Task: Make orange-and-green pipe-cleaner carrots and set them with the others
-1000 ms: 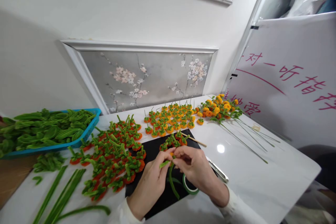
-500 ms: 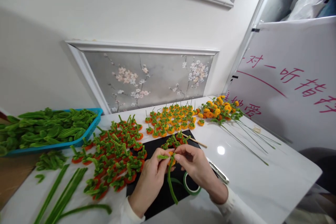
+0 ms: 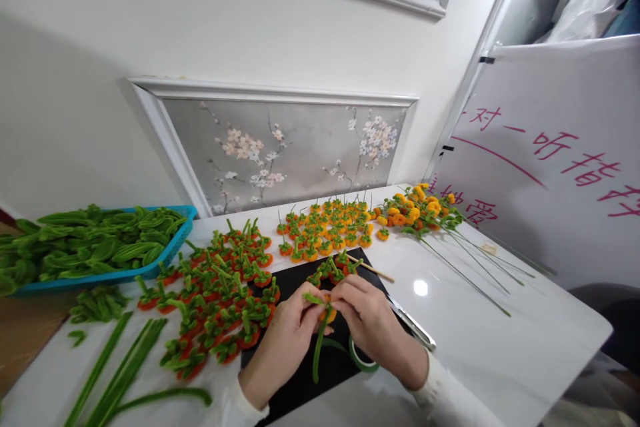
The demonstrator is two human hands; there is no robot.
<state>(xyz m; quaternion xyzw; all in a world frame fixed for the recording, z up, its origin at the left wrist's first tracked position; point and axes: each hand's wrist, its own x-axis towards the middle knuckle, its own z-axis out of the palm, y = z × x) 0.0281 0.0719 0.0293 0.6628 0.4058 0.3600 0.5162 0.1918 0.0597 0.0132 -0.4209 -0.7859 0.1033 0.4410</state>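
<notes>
Between my two hands is a small orange pipe-cleaner flower (image 3: 329, 313) with a green fuzzy stem strip (image 3: 319, 347) hanging down from it. My left hand (image 3: 290, 333) is closed around the flower's left side, a short green end poking up past the thumb. My right hand (image 3: 367, 313) pinches at the top right of the flower, fingertips together. Below both hands lies a black mat (image 3: 290, 387). On it a roll of green tape (image 3: 364, 360) sits partly under my right hand, and a few red-orange flowers with green tops (image 3: 336, 270) stand just beyond my fingers.
Many red-orange pieces with green stems (image 3: 215, 293) cover the table's left. Yellow-orange ones (image 3: 325, 227) stand at the back, beside a bunch of stemmed flowers (image 3: 420, 207). A blue tray (image 3: 170, 250) holds green leaves. Scissors (image 3: 415, 327), a thin stick (image 3: 375, 269) and green strips (image 3: 120, 373) lie nearby.
The hanging green strip has swung left toward my left hand. My right hand has shifted slightly left, its fingers closer to the flower, covering more of the tape roll.
</notes>
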